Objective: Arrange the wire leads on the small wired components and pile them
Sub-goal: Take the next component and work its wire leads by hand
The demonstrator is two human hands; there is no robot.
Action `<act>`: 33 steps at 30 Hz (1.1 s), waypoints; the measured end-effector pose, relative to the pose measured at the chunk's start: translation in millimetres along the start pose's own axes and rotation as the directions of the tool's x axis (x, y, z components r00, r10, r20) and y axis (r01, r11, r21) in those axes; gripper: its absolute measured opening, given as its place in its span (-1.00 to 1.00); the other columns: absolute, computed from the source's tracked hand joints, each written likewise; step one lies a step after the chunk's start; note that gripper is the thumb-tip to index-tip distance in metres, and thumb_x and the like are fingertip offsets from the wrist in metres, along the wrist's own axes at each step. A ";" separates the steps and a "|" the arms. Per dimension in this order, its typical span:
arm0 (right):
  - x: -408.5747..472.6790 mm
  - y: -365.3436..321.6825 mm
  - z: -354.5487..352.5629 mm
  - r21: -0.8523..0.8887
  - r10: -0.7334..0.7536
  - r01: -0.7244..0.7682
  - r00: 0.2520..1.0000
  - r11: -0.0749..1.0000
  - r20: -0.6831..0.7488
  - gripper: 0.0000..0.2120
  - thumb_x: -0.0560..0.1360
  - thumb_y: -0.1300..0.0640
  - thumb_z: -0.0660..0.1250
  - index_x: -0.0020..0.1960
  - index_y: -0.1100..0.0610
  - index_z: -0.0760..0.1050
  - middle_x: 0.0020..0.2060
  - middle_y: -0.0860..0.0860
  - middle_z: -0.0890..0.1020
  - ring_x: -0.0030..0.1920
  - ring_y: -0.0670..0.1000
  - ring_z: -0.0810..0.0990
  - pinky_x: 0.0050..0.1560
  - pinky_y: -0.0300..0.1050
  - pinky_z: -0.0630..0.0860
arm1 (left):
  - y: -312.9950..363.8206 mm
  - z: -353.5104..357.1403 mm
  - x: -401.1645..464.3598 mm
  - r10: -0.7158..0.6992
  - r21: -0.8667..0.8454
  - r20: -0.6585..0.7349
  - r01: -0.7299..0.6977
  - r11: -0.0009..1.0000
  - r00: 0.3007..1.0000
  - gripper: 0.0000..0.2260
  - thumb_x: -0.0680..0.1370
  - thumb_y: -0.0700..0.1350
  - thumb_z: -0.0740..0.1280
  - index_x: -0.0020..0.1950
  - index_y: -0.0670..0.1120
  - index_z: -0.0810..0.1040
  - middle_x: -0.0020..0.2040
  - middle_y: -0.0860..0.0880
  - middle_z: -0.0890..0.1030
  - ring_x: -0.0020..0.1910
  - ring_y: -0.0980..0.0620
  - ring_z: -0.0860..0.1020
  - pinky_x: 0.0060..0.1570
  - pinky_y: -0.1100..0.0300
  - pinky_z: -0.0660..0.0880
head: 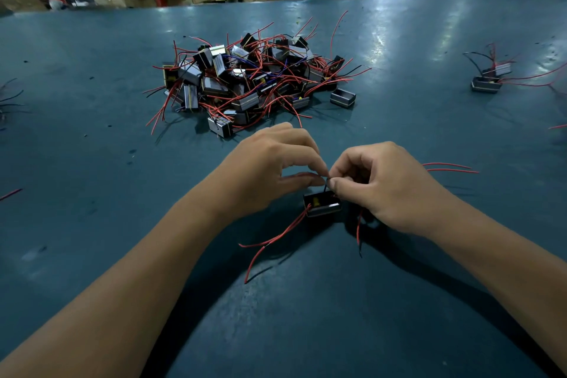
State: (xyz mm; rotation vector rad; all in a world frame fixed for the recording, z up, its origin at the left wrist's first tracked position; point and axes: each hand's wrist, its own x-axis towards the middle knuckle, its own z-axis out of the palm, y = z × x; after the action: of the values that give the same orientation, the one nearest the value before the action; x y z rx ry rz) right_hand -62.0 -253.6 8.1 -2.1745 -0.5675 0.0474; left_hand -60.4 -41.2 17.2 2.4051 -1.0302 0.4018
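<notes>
- The component is sitting on the table, just nearer the person than the big pile, with both hands meeting right above it.
- Risk, as I judge it: the thin dark lead may be kinking or pulling loose if the hands are tugging apart, and the light component may be tipping.
- The left hand is pinching the dark lead, thumb and forefinger together.
- The right hand is pinching the same lead beside it, fingers curled tight.
- Red leads are trailing loose from the component toward the person.
</notes>
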 end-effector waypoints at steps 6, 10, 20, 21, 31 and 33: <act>-0.1 1.6 0.1 0.011 0.005 -0.005 1.000 1.000 -0.025 -0.84 0.45 0.16 0.47 -0.28 0.01 0.59 -0.47 -0.10 0.59 -0.47 -0.19 0.44 -0.40 -0.31 0.36 | 5.9 9.6 -0.6 -0.237 -0.222 0.121 0.259 0.940 0.964 -0.87 0.46 -0.05 0.55 -0.08 -0.08 0.69 -0.21 0.08 0.61 -0.24 0.09 0.49 -0.23 0.30 0.36; -0.9 2.3 0.1 0.019 -0.004 0.004 1.000 1.000 -0.026 -0.85 0.45 0.15 0.47 -0.28 0.01 0.59 -0.47 -0.10 0.59 -0.48 -0.19 0.43 -0.42 -0.32 0.36 | 5.6 13.6 -0.7 -0.256 -0.259 0.135 0.284 0.923 0.957 -0.93 0.48 -0.12 0.54 -0.09 -0.07 0.69 -0.24 0.11 0.59 -0.27 0.05 0.50 -0.27 0.29 0.36; 1.2 5.4 -2.2 0.052 0.005 -0.007 0.999 0.999 0.034 -0.86 0.47 0.17 0.44 -0.25 0.03 0.58 -0.46 -0.09 0.58 -0.45 -0.16 0.44 -0.39 -0.23 0.39 | -3.7 7.6 -1.3 0.007 -0.033 -0.015 -0.008 0.999 1.000 -0.90 0.53 -0.07 0.47 -0.03 -0.08 0.70 -0.07 0.02 0.63 -0.11 -0.08 0.55 -0.14 -0.10 0.52; 1.1 5.5 -2.3 0.049 -0.001 -0.001 0.999 0.999 0.041 -0.86 0.47 0.17 0.44 -0.25 0.03 0.58 -0.47 -0.12 0.56 -0.46 -0.18 0.42 -0.39 -0.27 0.36 | -3.5 8.1 -0.8 0.029 -0.009 -0.023 -0.029 1.000 0.999 -0.90 0.53 -0.07 0.45 -0.04 -0.08 0.70 -0.08 0.01 0.64 -0.13 -0.08 0.55 -0.14 -0.09 0.51; 2.6 9.1 -4.2 0.062 -0.005 0.000 0.997 0.998 0.083 -0.84 0.49 0.13 0.44 -0.25 0.01 0.56 -0.46 -0.12 0.54 -0.44 -0.15 0.41 -0.37 -0.19 0.37 | 0.3 2.1 1.0 0.226 0.315 0.024 -0.222 0.923 0.974 -0.83 0.64 -0.08 0.29 0.01 -0.05 0.68 -0.05 -0.03 0.65 -0.16 -0.13 0.56 -0.24 -0.05 0.46; 2.7 9.1 -5.0 0.075 -0.008 0.001 0.995 0.997 0.095 -0.85 0.49 0.14 0.43 -0.25 0.03 0.56 -0.45 -0.10 0.53 -0.42 -0.12 0.41 -0.36 -0.11 0.38 | 0.6 2.1 0.7 0.223 0.320 0.031 -0.221 0.921 0.974 -0.84 0.65 -0.08 0.29 0.04 -0.05 0.67 -0.02 -0.04 0.65 -0.15 -0.13 0.56 -0.23 -0.05 0.45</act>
State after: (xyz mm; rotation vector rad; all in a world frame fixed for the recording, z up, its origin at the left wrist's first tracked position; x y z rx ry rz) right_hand -55.0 -260.9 4.7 -2.1064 -0.6148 0.1684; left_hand -60.3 -43.2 15.9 2.5713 -1.3302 0.7062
